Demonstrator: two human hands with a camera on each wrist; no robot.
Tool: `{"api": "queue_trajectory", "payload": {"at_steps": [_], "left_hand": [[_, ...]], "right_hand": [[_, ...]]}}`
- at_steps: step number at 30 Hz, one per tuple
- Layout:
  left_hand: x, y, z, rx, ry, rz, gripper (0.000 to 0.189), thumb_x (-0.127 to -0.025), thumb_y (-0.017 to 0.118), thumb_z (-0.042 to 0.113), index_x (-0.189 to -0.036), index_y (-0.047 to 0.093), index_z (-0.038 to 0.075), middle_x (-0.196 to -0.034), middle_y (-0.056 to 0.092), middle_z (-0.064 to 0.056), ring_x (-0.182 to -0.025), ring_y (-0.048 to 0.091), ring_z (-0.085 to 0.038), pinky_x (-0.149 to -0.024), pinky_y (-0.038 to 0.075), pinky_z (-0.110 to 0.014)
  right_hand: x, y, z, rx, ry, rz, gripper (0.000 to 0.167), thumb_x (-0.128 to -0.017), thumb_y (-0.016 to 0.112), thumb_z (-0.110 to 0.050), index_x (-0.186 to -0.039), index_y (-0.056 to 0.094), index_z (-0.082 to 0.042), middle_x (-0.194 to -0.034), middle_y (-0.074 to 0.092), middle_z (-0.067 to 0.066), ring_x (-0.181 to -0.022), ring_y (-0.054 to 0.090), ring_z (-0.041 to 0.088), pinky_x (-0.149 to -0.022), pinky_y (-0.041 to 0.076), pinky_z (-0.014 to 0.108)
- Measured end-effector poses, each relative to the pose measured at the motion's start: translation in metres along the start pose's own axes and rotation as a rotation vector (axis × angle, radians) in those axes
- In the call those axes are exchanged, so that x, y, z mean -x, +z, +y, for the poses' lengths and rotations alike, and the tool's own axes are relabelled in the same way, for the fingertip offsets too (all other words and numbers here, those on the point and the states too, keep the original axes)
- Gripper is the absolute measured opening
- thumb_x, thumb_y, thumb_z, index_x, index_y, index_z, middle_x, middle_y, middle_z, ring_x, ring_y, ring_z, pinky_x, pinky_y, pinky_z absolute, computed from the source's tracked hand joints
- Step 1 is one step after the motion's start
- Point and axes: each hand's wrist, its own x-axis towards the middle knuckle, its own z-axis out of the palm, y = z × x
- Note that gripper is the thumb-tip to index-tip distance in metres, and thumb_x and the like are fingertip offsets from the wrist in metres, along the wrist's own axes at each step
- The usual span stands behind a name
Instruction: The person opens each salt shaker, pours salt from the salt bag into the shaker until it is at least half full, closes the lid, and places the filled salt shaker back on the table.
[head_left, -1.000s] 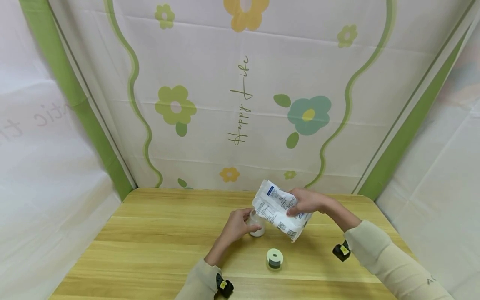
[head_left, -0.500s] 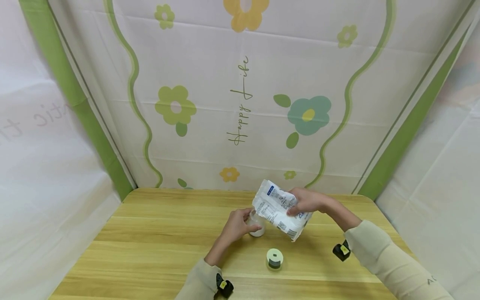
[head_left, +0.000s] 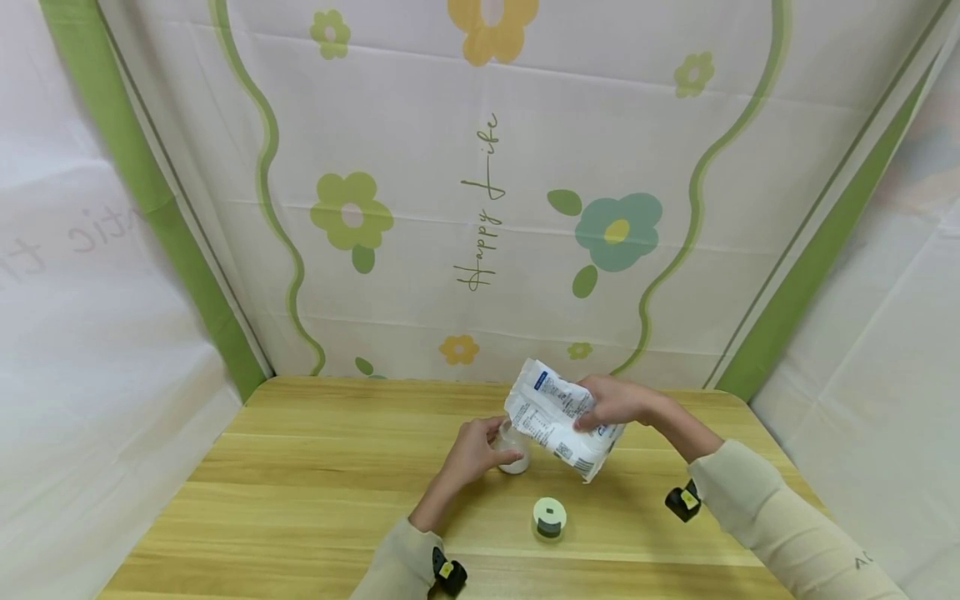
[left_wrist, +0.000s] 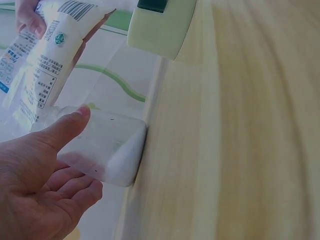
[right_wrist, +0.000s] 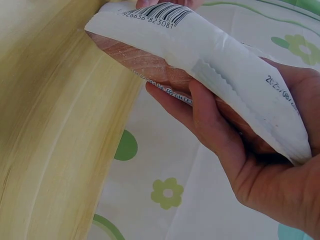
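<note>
On the table, a small clear jar (head_left: 516, 460) stands upright, with my left hand (head_left: 469, 455) holding it between thumb and fingers. White material shows through its wall (left_wrist: 120, 150) in the left wrist view. My right hand (head_left: 621, 402) grips a white printed bag (head_left: 551, 417), tilted so that its end meets the jar's mouth. The mouth itself is hidden behind the bag. In the right wrist view, fingers (right_wrist: 212, 122) curl under the bag (right_wrist: 225, 60), whose side partly shows a pinkish, see-through strip. Whether anything flows from the bag, I cannot tell.
A pale green round lid (head_left: 550, 512) with a dark flip tab lies on the wooden table (head_left: 322, 483), nearer to me than the jar. Behind the table's far edge hangs a flowered white curtain (head_left: 420, 275), and cloth walls close in both sides.
</note>
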Motion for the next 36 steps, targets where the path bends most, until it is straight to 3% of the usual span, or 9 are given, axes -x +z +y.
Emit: {"api": "queue_trajectory", "payload": {"at_steps": [36], "left_hand": [[0.0019, -0.0007, 0.0018, 0.01, -0.001, 0.004, 0.057, -0.08, 0.085, 0.02, -0.127, 0.065, -0.004, -0.125, 0.068, -0.019, -0.116, 0.067, -0.031, -0.096, 0.056, -0.043]], "right_hand": [[0.0003, 0.0009, 0.0012, 0.003, 0.001, 0.0, 0.024, -0.083, 0.07, -0.004, -0.105, 0.065, 0.005, -0.086, 0.073, 0.008, -0.07, 0.073, 0.02, -0.064, 0.061, 0.035]]}}
